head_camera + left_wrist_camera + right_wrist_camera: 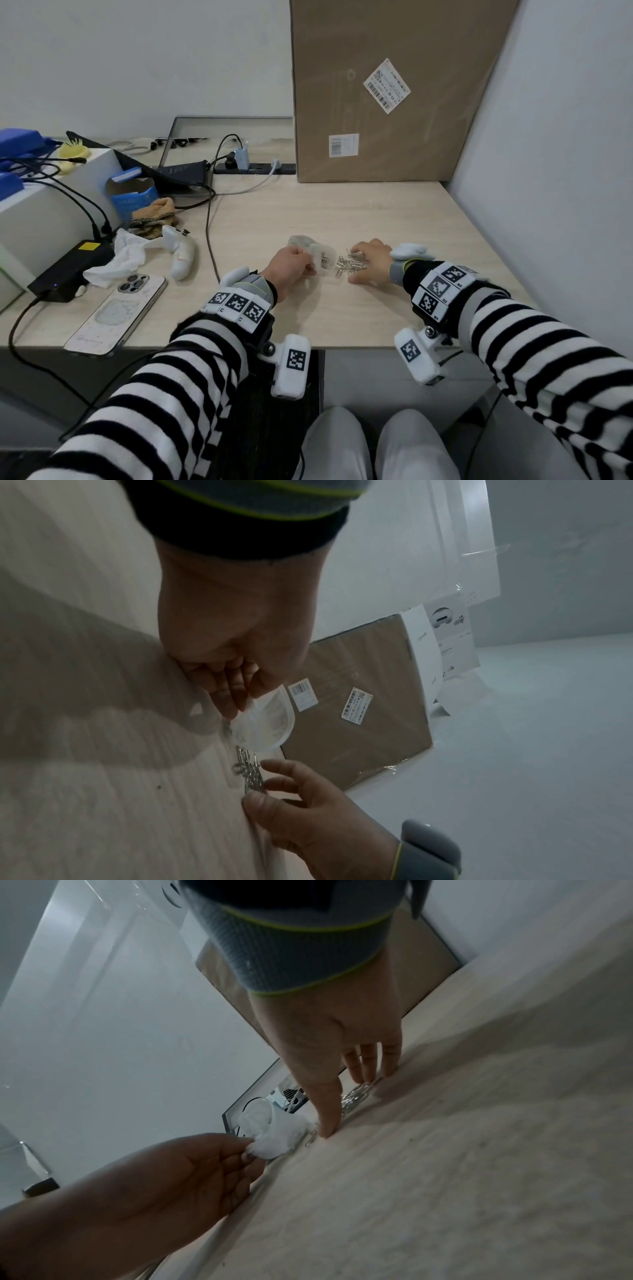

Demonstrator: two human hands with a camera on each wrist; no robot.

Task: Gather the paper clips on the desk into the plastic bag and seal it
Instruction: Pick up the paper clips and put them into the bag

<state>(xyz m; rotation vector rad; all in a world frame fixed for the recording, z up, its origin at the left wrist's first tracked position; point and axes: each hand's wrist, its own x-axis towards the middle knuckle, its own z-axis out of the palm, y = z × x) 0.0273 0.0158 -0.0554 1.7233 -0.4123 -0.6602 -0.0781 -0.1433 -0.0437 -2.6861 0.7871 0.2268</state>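
A heap of silver paper clips lies on the pale wooden desk. My right hand covers the heap's right side, with straight fingers and the thumb touching the desk around the clips. Just left of the heap, my left hand pinches the small clear plastic bag near its mouth, which faces the clips. A few clips show through the bag's side. In the left wrist view the bag gapes open above the clips, beside the right hand.
A large cardboard box stands at the back against the wall. At the left lie a phone, a white controller, crumpled tissue, a black power brick and a cable. The desk's front edge is near my wrists.
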